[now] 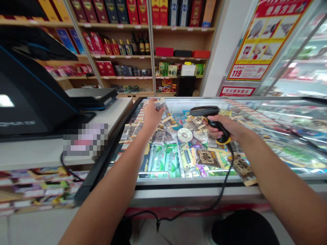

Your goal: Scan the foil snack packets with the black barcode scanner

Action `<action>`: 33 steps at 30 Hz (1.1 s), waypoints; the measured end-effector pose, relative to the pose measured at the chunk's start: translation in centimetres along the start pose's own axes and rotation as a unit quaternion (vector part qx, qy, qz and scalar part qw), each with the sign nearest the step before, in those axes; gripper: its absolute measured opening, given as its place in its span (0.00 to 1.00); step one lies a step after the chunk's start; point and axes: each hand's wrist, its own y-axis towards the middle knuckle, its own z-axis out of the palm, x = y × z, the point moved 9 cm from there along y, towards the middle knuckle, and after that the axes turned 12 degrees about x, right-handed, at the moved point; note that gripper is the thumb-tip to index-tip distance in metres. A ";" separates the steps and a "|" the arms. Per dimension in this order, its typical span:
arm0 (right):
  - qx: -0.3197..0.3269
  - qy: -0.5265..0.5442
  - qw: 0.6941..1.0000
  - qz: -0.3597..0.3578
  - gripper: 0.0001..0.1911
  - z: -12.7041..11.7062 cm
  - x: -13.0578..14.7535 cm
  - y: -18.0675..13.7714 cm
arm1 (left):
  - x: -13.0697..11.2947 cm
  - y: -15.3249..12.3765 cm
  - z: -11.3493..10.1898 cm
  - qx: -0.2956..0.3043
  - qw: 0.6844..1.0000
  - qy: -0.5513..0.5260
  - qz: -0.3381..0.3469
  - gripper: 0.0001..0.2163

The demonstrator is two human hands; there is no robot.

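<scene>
My left hand [151, 115] reaches over the glass-topped chest freezer [194, 185] and pinches a small snack packet [160, 104] above the far left of the lid. My right hand [224, 126] grips a black barcode scanner [207, 112] with a yellow band on its handle. The scanner head points left toward the packet. Its black cable [224, 190] hangs down over the freezer's front edge. Several small snack packets [163, 134] lie spread on the glass below both hands.
A black checkout terminal [28, 92] and a flat black device [92, 97] stand on the white counter [30, 153] to the left. Shelves [143, 51] of boxes and bottles fill the back wall. A red poster [265, 37] and a glass-door cooler [301, 61] are at the right.
</scene>
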 end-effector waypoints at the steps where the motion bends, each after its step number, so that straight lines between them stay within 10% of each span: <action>1: -0.005 0.006 1.000 0.002 0.20 -0.1 0.0 0.0 | 0.7 0.4 -0.6 0.005 1.000 0.018 -0.011 0.19; 11: -0.026 0.018 0.999 0.010 0.14 -0.3 -0.2 0.0 | 1.6 -0.9 -1.2 0.025 0.956 0.284 -0.074 0.19; 14: -0.022 0.028 0.999 0.009 0.14 -0.5 -0.2 -0.1 | -2.5 -2.3 0.6 0.051 0.959 0.277 0.014 0.16; 16: -0.012 0.033 0.999 0.001 0.14 -0.5 0.0 -0.2 | -5.5 -4.3 4.4 0.181 0.950 0.232 0.100 0.14; 18: -0.004 0.040 0.999 -0.014 0.14 -0.5 0.4 -0.5 | -8.8 -7.9 8.0 0.305 0.916 0.160 0.207 0.15; 22: -0.008 0.054 0.998 -0.036 0.13 -0.4 1.1 -0.8 | -12.0 -13.9 10.6 0.354 0.858 0.122 0.351 0.28; 28: -0.009 0.043 0.999 -0.026 0.14 -0.4 0.5 -0.3 | -10.4 -15.6 9.8 0.369 0.809 0.123 0.441 0.22; 33: -0.004 -0.014 1.000 -0.021 0.16 0.0 -0.2 0.3 | -7.3 -12.2 7.7 0.307 0.866 0.141 0.369 0.23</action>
